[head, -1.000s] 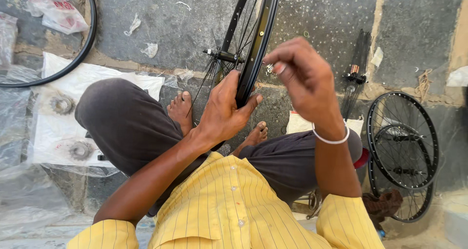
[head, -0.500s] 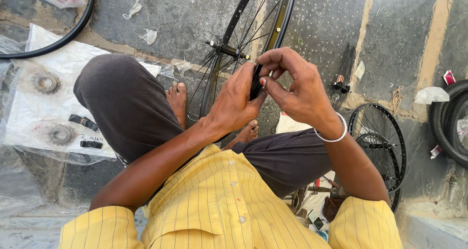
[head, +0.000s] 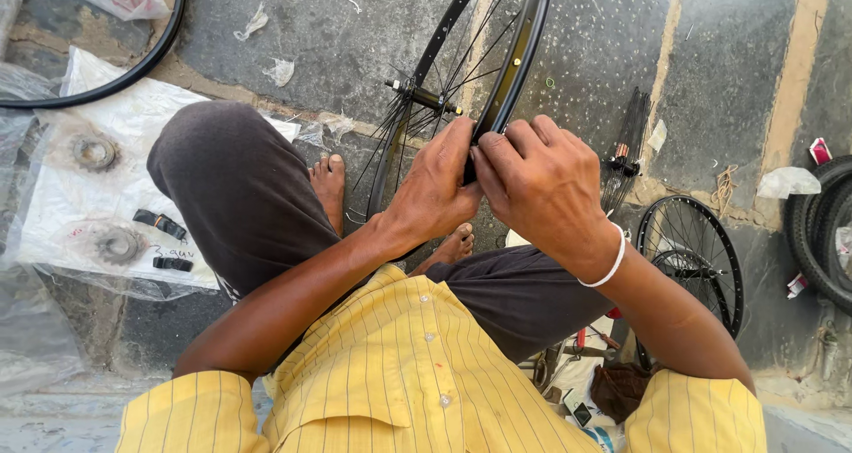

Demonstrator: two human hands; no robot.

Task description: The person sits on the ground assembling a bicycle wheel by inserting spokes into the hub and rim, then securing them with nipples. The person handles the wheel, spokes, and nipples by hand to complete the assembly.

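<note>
A black spoked bicycle wheel rim (head: 525, 40) stands upright between my knees, its hub (head: 422, 97) at the middle left. My left hand (head: 435, 187) grips the near edge of the rim from the left. My right hand (head: 543, 182) closes over the same part of the rim from the right, fingertips pressed against the left hand's fingers. I sit cross-legged in dark trousers and a yellow striped shirt, bare feet under the wheel.
A smaller spoked wheel (head: 694, 262) lies at my right, with a tyre (head: 821, 231) at the far right edge. A bundle of spokes (head: 628, 133) lies on the stone floor. Left, a white sheet (head: 133, 107) holds two sprockets (head: 93, 151) and small black parts. Tools lie by my right knee.
My right hand has come down from above the rim and now clasps it beside the left hand. The view has shifted slightly, with the wheel more upright in front of me.
</note>
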